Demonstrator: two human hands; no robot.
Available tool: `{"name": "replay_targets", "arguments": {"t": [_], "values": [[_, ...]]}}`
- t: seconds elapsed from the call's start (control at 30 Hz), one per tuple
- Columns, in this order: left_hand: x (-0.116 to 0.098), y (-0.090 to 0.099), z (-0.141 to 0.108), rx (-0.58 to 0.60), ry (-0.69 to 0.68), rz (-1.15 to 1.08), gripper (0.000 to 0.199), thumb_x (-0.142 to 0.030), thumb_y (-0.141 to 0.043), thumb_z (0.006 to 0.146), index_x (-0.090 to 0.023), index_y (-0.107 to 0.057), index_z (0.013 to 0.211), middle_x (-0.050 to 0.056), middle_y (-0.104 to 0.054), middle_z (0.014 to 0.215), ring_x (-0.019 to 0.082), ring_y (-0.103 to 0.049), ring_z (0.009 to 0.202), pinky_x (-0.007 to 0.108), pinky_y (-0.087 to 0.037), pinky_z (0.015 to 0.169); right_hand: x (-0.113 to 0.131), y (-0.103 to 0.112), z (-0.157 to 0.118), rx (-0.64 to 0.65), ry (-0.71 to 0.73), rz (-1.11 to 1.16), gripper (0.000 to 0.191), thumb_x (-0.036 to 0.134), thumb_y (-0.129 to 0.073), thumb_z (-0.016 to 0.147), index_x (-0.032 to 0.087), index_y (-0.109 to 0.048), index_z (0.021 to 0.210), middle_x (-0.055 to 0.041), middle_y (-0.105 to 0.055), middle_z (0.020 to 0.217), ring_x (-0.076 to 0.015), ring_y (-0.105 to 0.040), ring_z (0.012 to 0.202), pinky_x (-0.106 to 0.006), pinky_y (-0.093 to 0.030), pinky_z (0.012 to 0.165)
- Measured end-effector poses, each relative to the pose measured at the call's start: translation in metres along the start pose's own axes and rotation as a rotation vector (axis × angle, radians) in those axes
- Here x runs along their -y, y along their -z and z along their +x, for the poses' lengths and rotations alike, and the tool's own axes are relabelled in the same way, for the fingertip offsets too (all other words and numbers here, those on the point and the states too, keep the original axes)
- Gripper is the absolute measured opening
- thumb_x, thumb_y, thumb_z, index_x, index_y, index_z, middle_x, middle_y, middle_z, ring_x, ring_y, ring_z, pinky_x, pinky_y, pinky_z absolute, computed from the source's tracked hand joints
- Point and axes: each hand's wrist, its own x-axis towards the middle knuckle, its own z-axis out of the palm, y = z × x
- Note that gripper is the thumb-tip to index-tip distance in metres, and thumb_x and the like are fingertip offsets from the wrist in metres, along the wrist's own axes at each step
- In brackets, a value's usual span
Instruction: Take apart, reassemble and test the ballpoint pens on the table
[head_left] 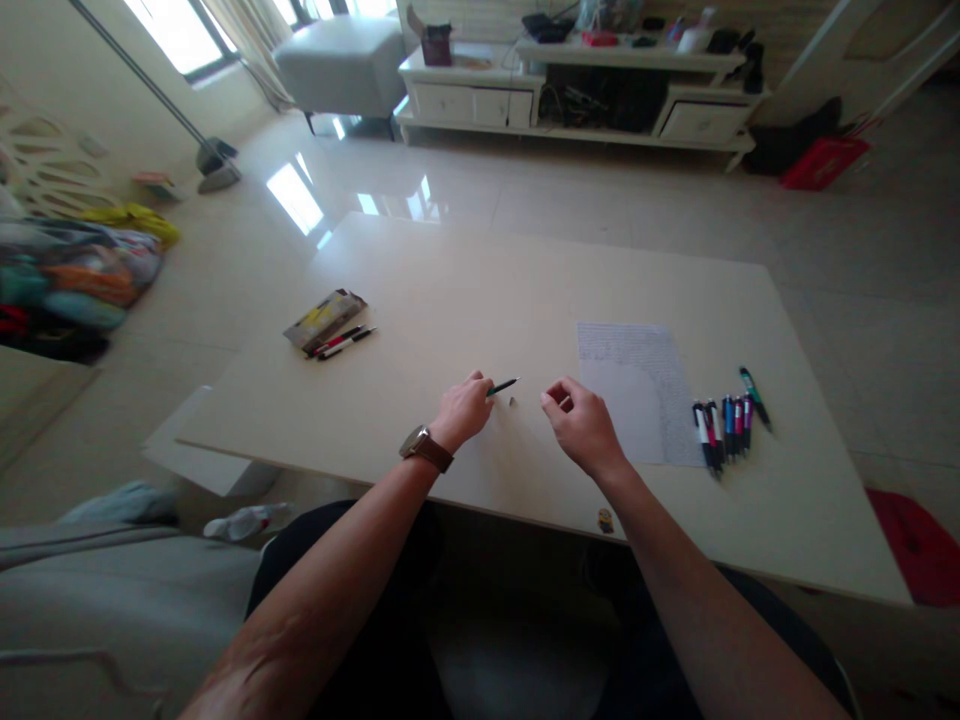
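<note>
My left hand (463, 410), with a brown-strapped watch on its wrist, is closed round a dark pen (504, 386) over the table. The pen's thin point sticks out to the right. Just below it lies a small dark piece (512, 402), too small to name. My right hand (583, 422) hovers to the right, thumb and fingers curled into a pinch; what they hold, if anything, cannot be made out. Beside it a handwritten sheet of paper (626, 400) lies flat. Several pens (727, 430) are lined up on its right edge, and a green-and-black pen (756, 398) lies apart.
On the left of the white table (465, 290) are a grey-and-yellow packet (324, 318) and a few pens (346, 343). A small yellow sticker (605, 520) is at the near edge. Beyond stand a white TV cabinet (472, 103) and a grey stool (341, 65).
</note>
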Motion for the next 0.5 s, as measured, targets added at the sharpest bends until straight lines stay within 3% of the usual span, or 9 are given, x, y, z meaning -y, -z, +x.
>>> {"name": "replay_targets", "arguments": {"t": [0.23,0.4,0.5], "values": [[-0.007,0.009,-0.001,-0.042,0.015,-0.036,0.018,-0.03,-0.056,0.09,-0.022,-0.064,0.103,0.008,-0.066,0.108,0.02,-0.064,0.093,0.03,-0.044,0.073,-0.002,0.0,0.0,0.009,0.023,-0.042,0.019,0.034,-0.057,0.087,0.02,-0.061,0.074,-0.0025,-0.065,0.07,-0.0168,-0.058,0.065,-0.029,-0.039,0.063],[-0.024,0.025,-0.007,-0.092,-0.187,-0.127,0.016,-0.035,-0.054,0.091,-0.022,-0.064,0.091,0.004,-0.07,0.091,0.018,-0.062,0.081,0.029,-0.04,0.067,-0.003,-0.001,0.001,-0.013,-0.022,0.048,0.03,0.049,-0.056,0.091,0.02,-0.062,0.091,-0.0047,-0.068,0.076,-0.0183,-0.062,0.069,-0.029,-0.042,0.064],[-0.031,0.032,-0.01,-0.088,-0.269,-0.129,0.015,-0.033,-0.055,0.089,-0.022,-0.065,0.087,0.004,-0.07,0.087,0.017,-0.061,0.075,0.029,-0.037,0.065,-0.005,-0.002,0.002,0.07,-0.045,0.144,0.041,0.057,-0.049,0.094,0.019,-0.062,0.09,-0.0052,-0.068,0.076,-0.0178,-0.062,0.067,-0.028,-0.042,0.062]]}}
